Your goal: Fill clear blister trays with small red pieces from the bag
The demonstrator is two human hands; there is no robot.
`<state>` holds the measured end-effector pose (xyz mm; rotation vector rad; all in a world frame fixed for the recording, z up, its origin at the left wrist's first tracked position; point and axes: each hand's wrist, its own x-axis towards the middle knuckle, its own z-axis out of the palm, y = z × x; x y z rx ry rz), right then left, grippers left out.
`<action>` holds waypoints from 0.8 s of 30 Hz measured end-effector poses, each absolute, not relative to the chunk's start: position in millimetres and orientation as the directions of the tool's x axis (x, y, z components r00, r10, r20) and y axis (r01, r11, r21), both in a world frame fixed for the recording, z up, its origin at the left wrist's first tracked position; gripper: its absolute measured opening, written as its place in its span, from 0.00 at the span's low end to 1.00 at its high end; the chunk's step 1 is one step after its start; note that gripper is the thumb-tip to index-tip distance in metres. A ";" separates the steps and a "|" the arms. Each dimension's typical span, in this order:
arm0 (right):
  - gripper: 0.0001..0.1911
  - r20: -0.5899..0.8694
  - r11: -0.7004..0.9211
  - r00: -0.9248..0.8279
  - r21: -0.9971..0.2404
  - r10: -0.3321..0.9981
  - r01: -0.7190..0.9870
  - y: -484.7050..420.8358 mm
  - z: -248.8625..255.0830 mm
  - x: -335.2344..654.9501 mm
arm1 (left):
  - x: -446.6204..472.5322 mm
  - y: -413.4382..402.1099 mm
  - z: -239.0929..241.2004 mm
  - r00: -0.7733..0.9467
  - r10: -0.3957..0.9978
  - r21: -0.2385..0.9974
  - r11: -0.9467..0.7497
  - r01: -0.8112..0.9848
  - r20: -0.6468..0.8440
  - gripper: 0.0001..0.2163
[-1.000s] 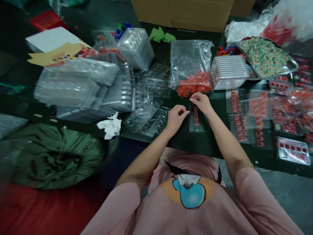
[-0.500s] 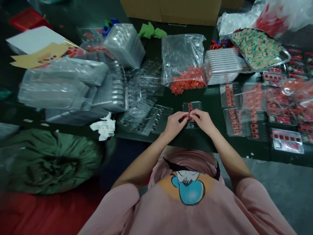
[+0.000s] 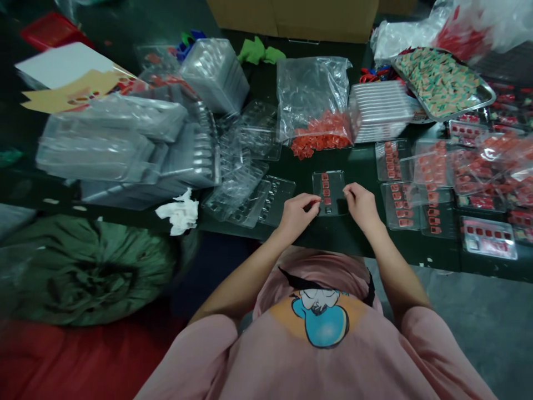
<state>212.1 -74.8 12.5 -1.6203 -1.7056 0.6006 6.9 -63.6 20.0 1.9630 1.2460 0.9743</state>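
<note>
Right hand (image 3: 361, 205) now beside clear tray (image 3: 336, 192)

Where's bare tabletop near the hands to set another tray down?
Just beyond the right hand, dark green tabletop is bare between the central blister tray and the trays of red pieces to its right. A strip before that central tray, along the front edge, is also bare. Crowded: past the left hand, loose clear trays and stacked trays; beyond, the red-piece heap.
</note>
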 end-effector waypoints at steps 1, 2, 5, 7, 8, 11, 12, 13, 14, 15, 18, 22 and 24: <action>0.09 0.130 0.099 0.004 -0.774 0.992 0.626 -82.9 19.8 220.0 | 6.4 -63.8 20.6 0.307 0.917 0.808 -0.376 0.453 0.255 0.07; 0.09 0.077 0.082 -0.034 -0.805 0.996 0.587 -93.0 27.7 228.0 | 6.4 -63.6 20.5 0.323 0.913 0.819 -0.376 0.434 0.249 0.07; 0.10 -0.107 -0.014 -0.161 -0.869 0.981 0.495 -134.4 46.5 252.6 | 9.9 -61.6 16.4 0.325 0.917 0.847 -0.353 0.398 0.230 0.08; 0.09 -0.243 -0.117 -0.214 -0.874 0.946 0.472 -169.0 46.6 271.2 | 14.0 -59.8 12.3 0.314 0.920 0.855 -0.348 0.384 0.233 0.08; 0.07 -0.325 -0.182 -0.240 -0.861 0.915 0.474 -187.7 41.7 281.2 | 16.1 -59.1 10.5 0.315 0.918 0.856 -0.353 0.377 0.240 0.08; 0.06 -0.583 -0.341 -0.318 -0.748 0.748 0.569 -245.0 10.6 311.3 | 20.4 -58.9 7.1 0.349 0.901 0.845 -0.386 0.370 0.259 0.08; 0.07 -0.660 -0.362 -0.290 -0.667 0.693 0.651 -262.8 -2.8 320.1 | 20.9 -59.4 6.4 0.371 0.892 0.836 -0.398 0.377 0.257 0.08; 0.11 -0.736 -0.363 -0.200 -0.527 0.646 0.768 -278.7 -16.2 327.5 | 21.0 -60.2 5.8 0.397 0.883 0.825 -0.409 0.391 0.249 0.08; 0.14 -0.784 -0.350 -0.066 -0.349 0.618 0.869 -292.4 -28.9 333.4 | 20.7 -61.0 4.8 0.427 0.872 0.810 -0.421 0.409 0.238 0.09; 0.17 -0.795 -0.350 0.025 -0.239 0.606 0.906 -303.2 -40.2 337.4 | 20.3 -61.8 3.5 0.461 0.858 0.793 -0.437 0.424 0.226 0.09; 0.23 -0.785 -0.281 0.129 -0.059 0.606 0.958 -317.3 -64.1 338.5 | 19.4 -62.6 -4.5 0.548 0.809 0.741 -0.500 0.447 0.215 0.06; 0.26 -0.746 -0.185 0.005 -0.159 0.666 0.970 -303.3 -73.6 324.9 | 21.2 -60.7 -19.9 0.578 0.772 0.681 -0.573 0.456 0.264 0.06; 0.26 -0.736 -0.177 -0.025 -0.196 0.676 0.964 -291.4 -68.1 318.7 | 22.7 -60.2 -25.9 0.558 0.777 0.666 -0.584 0.464 0.293 0.07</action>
